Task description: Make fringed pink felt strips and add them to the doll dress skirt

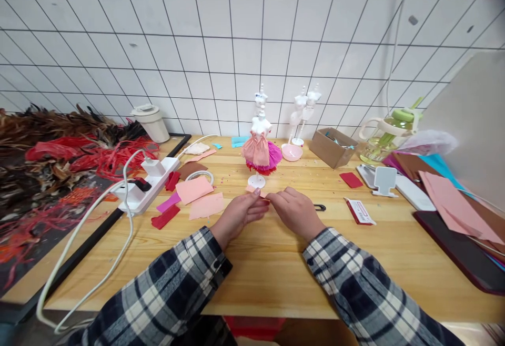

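Observation:
My left hand [241, 213] and my right hand [296, 212] meet over the front middle of the table, fingers closed on a small strip of pink crepe paper [253, 190] between them. Just behind stands a white miniature dress form [261, 125] on a round base, wearing a layered paper skirt [256, 151] in pink, magenta and red. Partly hidden behind my right hand, a small black tool [320, 207] lies on the wood. To the left of my hands are pink paper pieces [194, 189], red and magenta scraps, and a tape roll [210, 177].
A white power strip [148, 191] with trailing cables lies left, near feather trim [47, 130] and a white cup [152, 122]. Behind are more dress forms [300, 107], a pink bowl [292, 152] and a cardboard box [332, 149]. Right are a jug [384, 138], phone stand [384, 182] and paper stack [457, 204].

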The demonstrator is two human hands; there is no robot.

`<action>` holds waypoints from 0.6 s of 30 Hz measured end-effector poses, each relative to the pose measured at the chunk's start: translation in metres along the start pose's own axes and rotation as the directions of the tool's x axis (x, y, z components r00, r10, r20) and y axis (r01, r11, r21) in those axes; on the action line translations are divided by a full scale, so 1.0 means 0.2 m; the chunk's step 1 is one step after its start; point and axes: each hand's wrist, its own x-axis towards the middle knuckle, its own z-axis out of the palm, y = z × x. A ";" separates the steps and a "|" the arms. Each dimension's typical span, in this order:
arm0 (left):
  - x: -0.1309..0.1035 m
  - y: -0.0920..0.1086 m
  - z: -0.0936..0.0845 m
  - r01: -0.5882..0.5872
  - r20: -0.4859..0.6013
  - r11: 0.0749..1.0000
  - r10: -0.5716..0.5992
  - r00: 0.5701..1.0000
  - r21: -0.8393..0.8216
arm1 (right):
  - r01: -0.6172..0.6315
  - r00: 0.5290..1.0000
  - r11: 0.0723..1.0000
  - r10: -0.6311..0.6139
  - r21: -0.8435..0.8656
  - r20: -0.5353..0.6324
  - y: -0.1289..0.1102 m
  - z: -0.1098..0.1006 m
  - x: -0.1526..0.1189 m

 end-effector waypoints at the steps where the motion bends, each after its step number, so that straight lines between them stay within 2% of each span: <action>1: 0.01 0.00 -0.02 -0.029 0.024 0.997 0.031 0.999 -0.075 | -0.053 0.998 0.996 0.055 0.072 -0.025 0.00 0.01 0.00; 4: 0.03 -0.01 -0.05 -0.056 0.077 0.979 0.072 0.994 -0.196 | -0.257 0.956 0.908 0.289 0.330 -0.049 0.01 0.06 0.00; 8: 0.05 -0.03 -0.05 -0.014 0.032 0.960 0.025 0.999 -0.280 | -0.429 0.868 0.700 0.495 0.571 0.045 0.05 0.12 0.01; 11: 0.06 -0.04 -0.04 0.017 0.018 0.939 -0.012 1.000 -0.344 | -0.447 0.853 0.621 0.514 0.644 0.097 0.05 0.15 0.01; 18: 0.08 -0.06 -0.05 0.021 0.086 0.902 0.018 0.996 -0.432 | -0.413 0.882 0.620 0.455 0.667 0.124 0.01 0.12 0.01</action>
